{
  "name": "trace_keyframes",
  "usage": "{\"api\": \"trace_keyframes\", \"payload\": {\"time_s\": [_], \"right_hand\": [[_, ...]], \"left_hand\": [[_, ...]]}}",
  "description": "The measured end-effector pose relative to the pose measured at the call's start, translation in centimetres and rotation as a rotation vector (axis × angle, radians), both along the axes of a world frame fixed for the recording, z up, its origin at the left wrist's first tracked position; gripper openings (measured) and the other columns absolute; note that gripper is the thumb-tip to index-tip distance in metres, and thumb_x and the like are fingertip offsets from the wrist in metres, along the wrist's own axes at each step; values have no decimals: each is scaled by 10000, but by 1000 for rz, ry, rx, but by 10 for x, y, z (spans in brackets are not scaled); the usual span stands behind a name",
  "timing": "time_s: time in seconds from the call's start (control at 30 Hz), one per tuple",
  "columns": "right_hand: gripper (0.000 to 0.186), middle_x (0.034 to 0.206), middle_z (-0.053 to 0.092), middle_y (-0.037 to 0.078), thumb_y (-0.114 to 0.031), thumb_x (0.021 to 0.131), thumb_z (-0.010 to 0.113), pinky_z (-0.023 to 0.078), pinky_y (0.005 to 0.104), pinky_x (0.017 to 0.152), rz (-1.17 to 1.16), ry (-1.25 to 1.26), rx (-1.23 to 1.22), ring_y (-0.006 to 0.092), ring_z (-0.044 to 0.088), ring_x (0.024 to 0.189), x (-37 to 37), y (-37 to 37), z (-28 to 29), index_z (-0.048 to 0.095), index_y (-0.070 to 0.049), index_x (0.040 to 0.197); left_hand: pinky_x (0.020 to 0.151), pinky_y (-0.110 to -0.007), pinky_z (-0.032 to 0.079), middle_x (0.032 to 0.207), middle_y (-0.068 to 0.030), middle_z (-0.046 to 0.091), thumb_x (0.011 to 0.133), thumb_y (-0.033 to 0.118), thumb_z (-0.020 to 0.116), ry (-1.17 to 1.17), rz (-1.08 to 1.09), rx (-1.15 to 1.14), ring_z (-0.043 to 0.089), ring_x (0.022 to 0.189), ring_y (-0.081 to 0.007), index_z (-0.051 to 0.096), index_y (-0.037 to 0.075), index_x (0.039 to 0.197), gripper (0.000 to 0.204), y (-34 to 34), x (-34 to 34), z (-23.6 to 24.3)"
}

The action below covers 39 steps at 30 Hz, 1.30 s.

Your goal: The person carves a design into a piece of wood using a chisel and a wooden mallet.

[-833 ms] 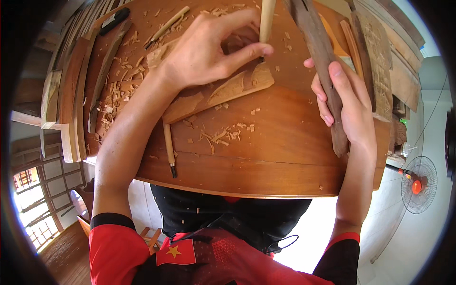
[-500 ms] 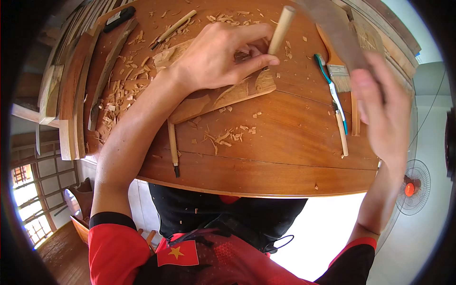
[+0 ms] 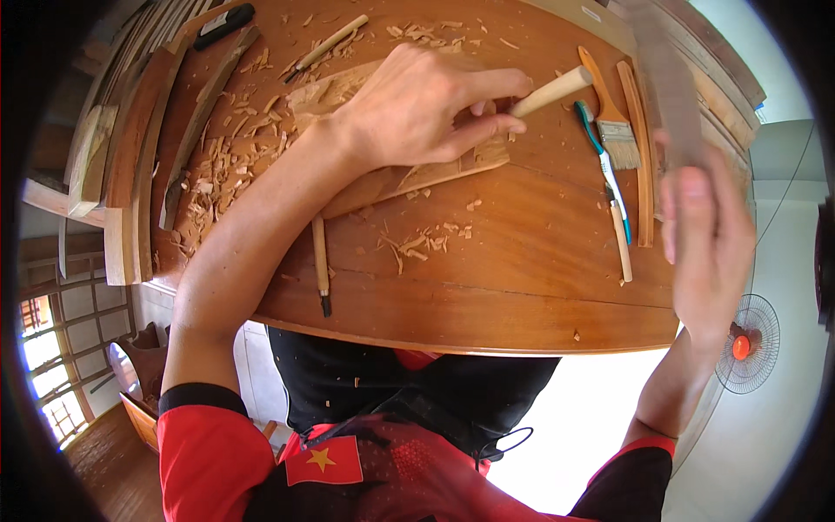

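My left hand [image 3: 422, 109] is closed around the round, pale wooden handle of a carving chisel [image 3: 561, 87]. The handle leans toward the right; its blade end is hidden behind my fingers. Beneath that hand lies a carved board [image 3: 435, 177], partly covered by my hand and forearm. Over the table's right side, my right hand [image 3: 709, 235] grips a long, flat brownish wooden stick [image 3: 674, 96], blurred by motion and held up away from the chisel. Another wooden-handled carving tool [image 3: 320, 265] lies by the board's near end, its dark tip toward me.
Wood shavings [image 3: 422, 244] are scattered over the brown table [image 3: 513, 287]. At right lie a paintbrush [image 3: 619, 143], a toothbrush [image 3: 604, 165], a slim wooden-handled tool [image 3: 621, 244] and a wood strip [image 3: 639, 157]. Stacked wood pieces [image 3: 130, 165] line the left edge. One more carving tool [image 3: 335, 43] lies farther back.
The chisel's handle has tipped over toward the right, from nearly upright to a low slant. My right hand with the stick has moved slightly lower. The view has shifted a little.
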State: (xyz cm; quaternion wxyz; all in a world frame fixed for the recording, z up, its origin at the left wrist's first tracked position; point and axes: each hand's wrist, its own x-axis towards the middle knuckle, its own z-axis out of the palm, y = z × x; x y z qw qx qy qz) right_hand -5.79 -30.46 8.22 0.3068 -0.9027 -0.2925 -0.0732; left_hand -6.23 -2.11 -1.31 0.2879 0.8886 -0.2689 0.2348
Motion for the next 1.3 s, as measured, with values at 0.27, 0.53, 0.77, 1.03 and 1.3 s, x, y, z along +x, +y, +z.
{"api": "trace_keyframes", "payload": {"time_s": [0.27,0.53,0.77,1.03,1.3], "right_hand": [[374,710,547,-18,-362,1096,540,336,217,484,46,254,315,62,467,529,21,-1,-24,668,-29,1207],[493,737,548,28,-448,1105,479,383,262,393,132,828,810,94,491,443,44,25,-81,589,25,1191],[537,722,525,11,-501,1096,459,390,266,394,105,1001,831,101,485,430,52,18,-94,557,16,1201],[554,725,520,0,-536,1085,458,394,268,405,86,1018,775,97,479,432,50,19,-92,568,-5,1197],[568,723,529,1,-532,1085,458,394,269,406,133,997,747,97,478,428,48,21,-96,582,11,1199]], "left_hand": [[543,-387,475,748,-74,657,907,274,786,-7,0,107,634,617,-269,679,82,959,226,3,-1,6],[626,-389,541,845,-118,714,916,160,748,99,-7,121,692,707,-309,695,49,899,125,-5,-7,10],[827,-344,556,968,-106,759,1003,89,647,353,49,-127,718,918,-220,738,9,1025,124,0,-15,15],[910,-349,551,1099,-133,739,1036,76,602,463,27,-219,711,1004,-225,684,-29,1161,182,8,-36,18],[897,-349,582,1069,-166,740,1020,66,640,386,117,-510,745,1041,-265,645,-48,1166,186,5,-58,9]]}}
